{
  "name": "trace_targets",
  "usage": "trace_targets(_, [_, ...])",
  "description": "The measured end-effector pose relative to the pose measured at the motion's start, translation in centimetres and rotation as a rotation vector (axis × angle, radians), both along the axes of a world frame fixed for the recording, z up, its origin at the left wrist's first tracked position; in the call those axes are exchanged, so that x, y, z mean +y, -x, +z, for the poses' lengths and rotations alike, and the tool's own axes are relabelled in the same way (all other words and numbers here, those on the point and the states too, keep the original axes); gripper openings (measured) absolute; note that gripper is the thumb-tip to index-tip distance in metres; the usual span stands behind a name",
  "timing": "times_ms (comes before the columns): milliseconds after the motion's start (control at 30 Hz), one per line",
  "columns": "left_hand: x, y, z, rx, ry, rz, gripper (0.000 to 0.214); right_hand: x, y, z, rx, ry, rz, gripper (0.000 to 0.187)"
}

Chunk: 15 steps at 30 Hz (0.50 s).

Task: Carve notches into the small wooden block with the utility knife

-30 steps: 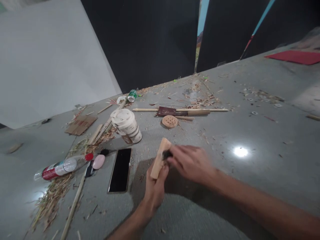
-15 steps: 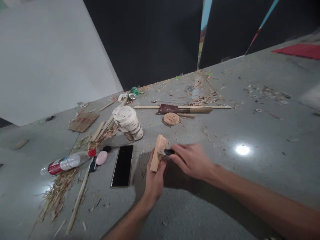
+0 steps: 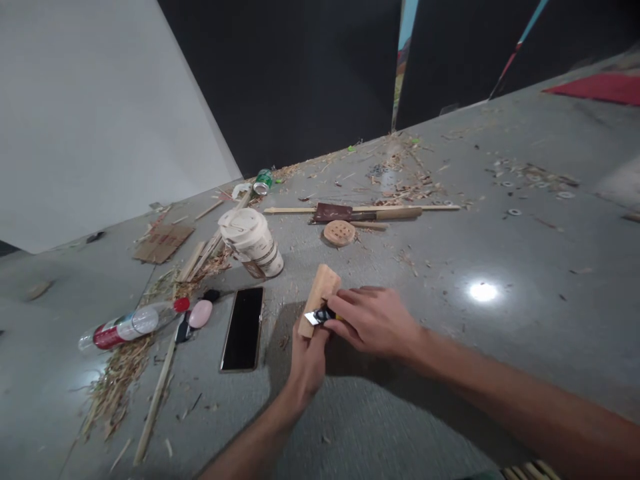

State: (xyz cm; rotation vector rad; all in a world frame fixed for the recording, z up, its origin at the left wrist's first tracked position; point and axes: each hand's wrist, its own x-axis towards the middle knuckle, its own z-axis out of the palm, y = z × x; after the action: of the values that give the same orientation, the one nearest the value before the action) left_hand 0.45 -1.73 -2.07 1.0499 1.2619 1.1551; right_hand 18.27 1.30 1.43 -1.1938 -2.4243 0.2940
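Note:
A pale block of wood (image 3: 323, 283) is gripped from below by my left hand (image 3: 307, 363), its long side slanting up and away from me. My right hand (image 3: 373, 317) is closed round a utility knife (image 3: 320, 316) with a dark body. The knife's bright blade lies across the lower part of the block, close to my left fingers. Most of the knife's handle is hidden inside my right hand. Left of the hands, a black-screened phone (image 3: 243, 329) lies flat on the grey floor.
A lidded paper cup (image 3: 255, 243) stands beyond the phone. A plastic bottle (image 3: 120, 330), a pink egg-shaped object (image 3: 201, 314) and wood shavings (image 3: 120, 383) lie left. Farther off are a round holed wooden disc (image 3: 339, 233), a wooden-handled cleaver-like tool (image 3: 367, 213) and a green can (image 3: 263, 181).
My right hand has shifted left and toward me, bringing the knife down the block, where its blade now shows clearly. My left hand still holds the wood. The view has tilted slightly.

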Motion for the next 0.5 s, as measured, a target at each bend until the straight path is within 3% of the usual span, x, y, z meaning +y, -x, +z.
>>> trace_targets(233, [-1.6, -0.2, 1.6, 0.038, -0.049, -0.062, 0.045, 4.4, -5.0, 0.4, 0.088, -0.076, -0.496, 0.058])
trace_targets(333, [-1.0, -0.3, 1.3, 0.031, -0.052, -0.032, 0.048, 4.1, -5.3, 0.4, 0.089, -0.058, -0.447, 0.057])
trace_targets(500, [1.2, 0.1, -0.3, 0.024, -0.077, 0.06, 0.043, 0.5, -1.1, 0.3, 0.042, -0.028, -0.133, 0.052])
